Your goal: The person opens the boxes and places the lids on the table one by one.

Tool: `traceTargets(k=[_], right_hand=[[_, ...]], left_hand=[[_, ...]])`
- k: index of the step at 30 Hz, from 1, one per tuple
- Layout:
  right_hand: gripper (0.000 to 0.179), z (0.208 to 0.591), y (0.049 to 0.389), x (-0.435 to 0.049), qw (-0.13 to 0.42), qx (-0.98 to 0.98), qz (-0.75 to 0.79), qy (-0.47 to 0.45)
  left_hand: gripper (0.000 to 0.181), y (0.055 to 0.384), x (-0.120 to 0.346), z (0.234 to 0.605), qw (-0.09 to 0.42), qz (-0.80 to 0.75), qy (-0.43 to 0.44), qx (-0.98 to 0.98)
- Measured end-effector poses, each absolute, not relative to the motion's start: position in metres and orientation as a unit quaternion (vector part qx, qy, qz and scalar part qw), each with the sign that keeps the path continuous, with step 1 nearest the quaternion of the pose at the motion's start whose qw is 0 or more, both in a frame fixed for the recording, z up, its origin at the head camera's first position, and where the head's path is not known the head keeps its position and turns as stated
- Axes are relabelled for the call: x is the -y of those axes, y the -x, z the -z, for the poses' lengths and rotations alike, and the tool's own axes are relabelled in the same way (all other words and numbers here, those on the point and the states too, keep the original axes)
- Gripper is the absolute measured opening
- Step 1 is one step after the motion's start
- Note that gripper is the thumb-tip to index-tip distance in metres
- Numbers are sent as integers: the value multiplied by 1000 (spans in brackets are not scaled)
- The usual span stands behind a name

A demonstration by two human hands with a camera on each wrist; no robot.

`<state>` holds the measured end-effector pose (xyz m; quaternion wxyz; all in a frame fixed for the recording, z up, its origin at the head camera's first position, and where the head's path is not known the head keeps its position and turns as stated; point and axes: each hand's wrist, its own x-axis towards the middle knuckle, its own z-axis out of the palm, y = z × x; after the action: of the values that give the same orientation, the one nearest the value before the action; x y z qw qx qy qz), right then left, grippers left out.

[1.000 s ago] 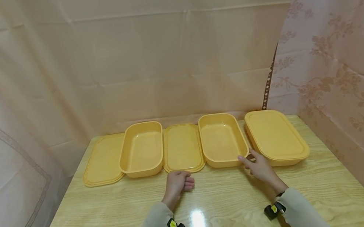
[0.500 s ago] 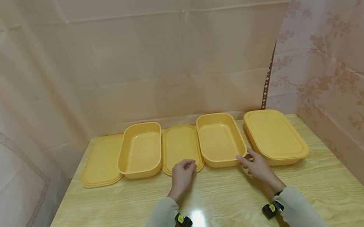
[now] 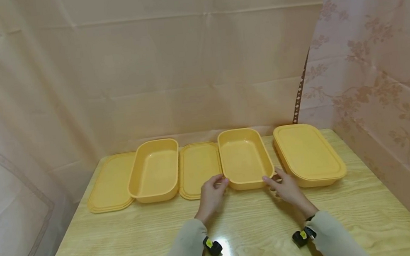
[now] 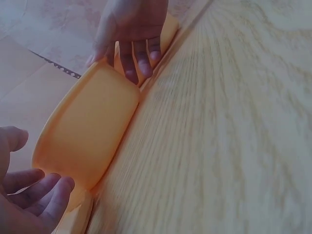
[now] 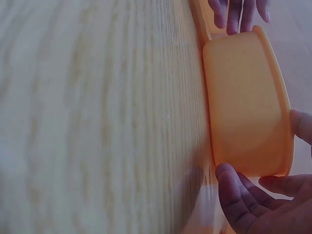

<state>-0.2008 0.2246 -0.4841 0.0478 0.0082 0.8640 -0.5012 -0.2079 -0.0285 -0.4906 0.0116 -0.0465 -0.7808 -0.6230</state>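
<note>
A yellow plastic food container [image 3: 246, 157], lidless, stands upright on the table right of the middle. My right hand [image 3: 288, 188] grips its near right corner, thumb on the rim and fingers along the outer side. At the near left corner is my left hand [image 3: 212, 194], thumb held apart from the fingers. In the left wrist view, the left fingertips [image 4: 51, 183] are right at the container's side wall, and the thumb stands off the rim. A flat yellow lid [image 3: 199, 168] lies just left of this container, its near right corner partly hidden by the left hand.
A second lidless container [image 3: 155, 171] and another flat lid [image 3: 111, 183] are farther left. At the right stands a container with its lid on [image 3: 310, 152]. All line the back of the wooden table [image 3: 254, 235], against the curtain [image 3: 183, 63].
My left hand has moved right and forward from in front of the middle lid to the container's near left corner. The right hand keeps its hold on the near right corner.
</note>
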Motion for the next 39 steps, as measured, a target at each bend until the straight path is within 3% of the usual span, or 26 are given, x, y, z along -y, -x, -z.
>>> traceTargets(k=[5,12,39], right_hand=[[57,485,201,-223,45,-860,508,-7],[59,485,204,-216,55,-858,511,2],[58,485,211,-211,52,-877,478,7]], left_hand=[[42,209,25,491,14,616,38,787],[38,211,24,492,25,611,-1,791],[36,214,27,491,37,599,-10,800]])
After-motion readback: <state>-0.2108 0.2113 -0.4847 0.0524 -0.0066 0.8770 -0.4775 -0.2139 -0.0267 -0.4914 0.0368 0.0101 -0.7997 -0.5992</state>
